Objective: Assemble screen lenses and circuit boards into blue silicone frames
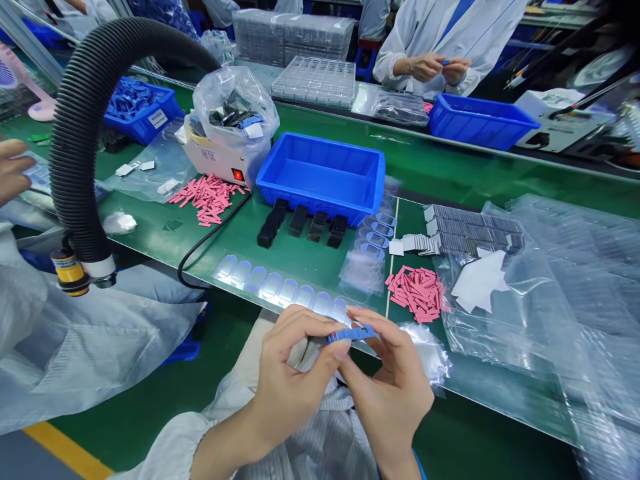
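My left hand (295, 380) and my right hand (385, 390) both pinch a small blue plastic part (351, 335) above the front edge of the green workbench (320, 247). Just beyond my fingers lies a row of translucent oval pads (273, 287). A loose heap of pink strips (416, 293) sits to the right of my right hand. Farther right, stacked grey flat pieces (473, 228) rest on a clear plastic sheet (530, 313). How the part's underside looks is hidden by my fingers.
A blue tray (320, 177) stands mid-bench behind several black blocks (299, 221). A ribbed black hose (85, 127) arches at left. A co-worker's hands (433, 67) work across the bench, and another person's hand (13, 170) shows at far left.
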Demonstrator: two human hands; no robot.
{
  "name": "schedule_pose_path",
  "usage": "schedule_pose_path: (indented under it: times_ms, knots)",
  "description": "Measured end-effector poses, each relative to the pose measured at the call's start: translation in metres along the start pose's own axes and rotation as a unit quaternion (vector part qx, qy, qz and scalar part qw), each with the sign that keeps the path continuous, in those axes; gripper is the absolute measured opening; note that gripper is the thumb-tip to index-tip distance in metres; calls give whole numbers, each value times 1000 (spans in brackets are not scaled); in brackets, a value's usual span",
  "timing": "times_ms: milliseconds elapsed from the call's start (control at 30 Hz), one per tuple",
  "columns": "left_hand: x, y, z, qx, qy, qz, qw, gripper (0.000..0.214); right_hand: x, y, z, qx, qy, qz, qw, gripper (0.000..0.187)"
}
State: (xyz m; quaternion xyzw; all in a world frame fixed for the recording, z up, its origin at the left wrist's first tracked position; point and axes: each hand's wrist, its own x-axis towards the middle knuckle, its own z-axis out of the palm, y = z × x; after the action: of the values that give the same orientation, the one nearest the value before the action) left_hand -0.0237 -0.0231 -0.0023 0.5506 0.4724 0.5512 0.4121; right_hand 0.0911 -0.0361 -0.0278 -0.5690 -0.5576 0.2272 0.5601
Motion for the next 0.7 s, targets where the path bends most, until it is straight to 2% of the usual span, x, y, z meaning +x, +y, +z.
schedule_pose_path:
  times_ms: [67,167,533,700]
  knots:
    - [-2,-1,3,-10,7,4,1000,7,0,-1,2,13,22,-6,1000,28]
    - [-2,-4,3,-7,7,27,1000,8,3,0,-1,62,13,-1,998,25]
    - [4,-10,-12,42,-54,99,993,9,16,5,-29,82,-142,7,986,13]
    - [9,-6,-19,69,-75,108,989,11,19,8,-37,62,-198,-67,976,21]
